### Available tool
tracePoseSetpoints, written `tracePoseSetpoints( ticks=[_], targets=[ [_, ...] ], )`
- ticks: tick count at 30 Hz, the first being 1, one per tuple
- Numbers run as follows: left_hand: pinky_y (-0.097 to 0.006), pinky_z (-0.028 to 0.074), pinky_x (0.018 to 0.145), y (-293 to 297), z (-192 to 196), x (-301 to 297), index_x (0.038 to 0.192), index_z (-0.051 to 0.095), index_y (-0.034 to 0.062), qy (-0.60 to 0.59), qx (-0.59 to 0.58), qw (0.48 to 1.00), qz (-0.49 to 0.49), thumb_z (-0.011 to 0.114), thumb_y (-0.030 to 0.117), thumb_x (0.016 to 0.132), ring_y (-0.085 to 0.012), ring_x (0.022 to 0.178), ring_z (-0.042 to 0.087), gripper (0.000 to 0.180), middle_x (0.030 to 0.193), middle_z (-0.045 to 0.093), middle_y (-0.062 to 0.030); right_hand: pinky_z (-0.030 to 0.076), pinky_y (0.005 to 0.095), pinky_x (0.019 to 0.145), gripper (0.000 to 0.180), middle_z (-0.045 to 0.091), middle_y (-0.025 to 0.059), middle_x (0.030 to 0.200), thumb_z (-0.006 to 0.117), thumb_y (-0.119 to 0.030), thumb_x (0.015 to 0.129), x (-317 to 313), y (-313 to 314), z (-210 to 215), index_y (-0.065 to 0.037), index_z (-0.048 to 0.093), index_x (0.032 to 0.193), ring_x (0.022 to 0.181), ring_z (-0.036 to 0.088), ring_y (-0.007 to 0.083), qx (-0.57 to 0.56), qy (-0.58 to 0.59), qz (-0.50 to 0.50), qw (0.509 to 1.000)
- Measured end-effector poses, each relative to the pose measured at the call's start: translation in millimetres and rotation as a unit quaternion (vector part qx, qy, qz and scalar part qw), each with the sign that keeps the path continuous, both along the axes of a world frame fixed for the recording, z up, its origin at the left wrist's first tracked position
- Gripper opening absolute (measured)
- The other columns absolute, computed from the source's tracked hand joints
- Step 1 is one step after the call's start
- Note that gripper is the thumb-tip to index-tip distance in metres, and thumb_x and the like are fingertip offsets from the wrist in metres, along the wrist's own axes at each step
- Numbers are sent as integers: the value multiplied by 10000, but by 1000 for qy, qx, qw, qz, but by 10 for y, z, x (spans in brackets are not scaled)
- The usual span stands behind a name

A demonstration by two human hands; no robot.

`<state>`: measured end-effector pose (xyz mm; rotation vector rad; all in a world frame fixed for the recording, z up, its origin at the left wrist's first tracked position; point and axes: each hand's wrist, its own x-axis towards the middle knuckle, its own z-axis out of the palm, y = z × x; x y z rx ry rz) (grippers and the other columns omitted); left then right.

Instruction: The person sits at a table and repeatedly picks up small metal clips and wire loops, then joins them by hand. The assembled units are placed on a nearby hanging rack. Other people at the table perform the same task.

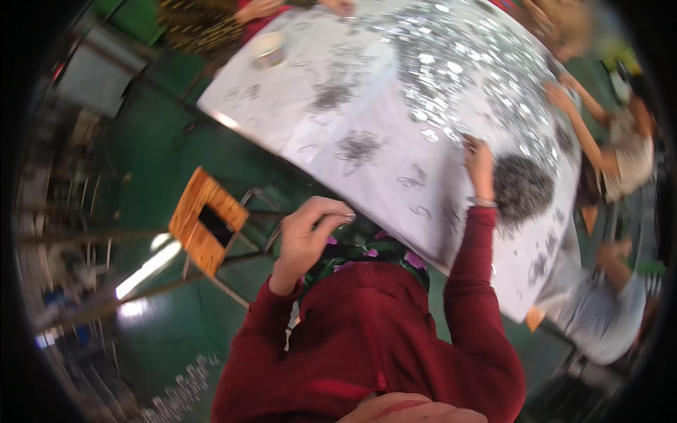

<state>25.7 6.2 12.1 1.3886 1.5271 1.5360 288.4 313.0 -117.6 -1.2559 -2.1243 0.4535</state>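
Observation:
My left hand [308, 238] is held just off the table's near edge, thumb and forefinger pinched on a small shiny metal piece [350, 217]. My right hand [479, 168] reaches over the white-covered table [381, 180] with its fingers closed at the near edge of a wide heap of silvery metal pieces [431, 77]. What its fingertips hold, if anything, is too small to make out. Beside my right wrist lies a dark mound of fine, wiry pieces [524, 187]. A smaller dark cluster [360, 148] is spread on the cover between my hands.
A pale round tub [269, 51] stands near the far left corner. Left of me on the green floor is a wooden stool [189, 222] with a black rectangle on its top. Other people's hands work at the far edge and along the right, where a seated person [606, 310] is close by.

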Motion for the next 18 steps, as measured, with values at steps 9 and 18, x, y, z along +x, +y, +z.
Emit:
tracePoseSetpoints(
  ticks=[9,18],
  targets=[
    [-296,502,716,-215,-163,16,941,624,4,-42,8,998,34,617,36,848,-193,821,630,99,871,634,-94,427,285,488,229,595,96,699,718,-134,761,258,283,-132,25,572,838,512,518,148,-133,-82,22,988],
    [-378,465,761,-142,-273,22,925,627,41,47,52,997,42,595,118,865,-255,852,611,102,848,649,-96,519,272,661,252,648,88,898,613,-8,866,-985,-1562,1007,15,564,1112,753,601,127,-296,252,232,892]
  ],
)
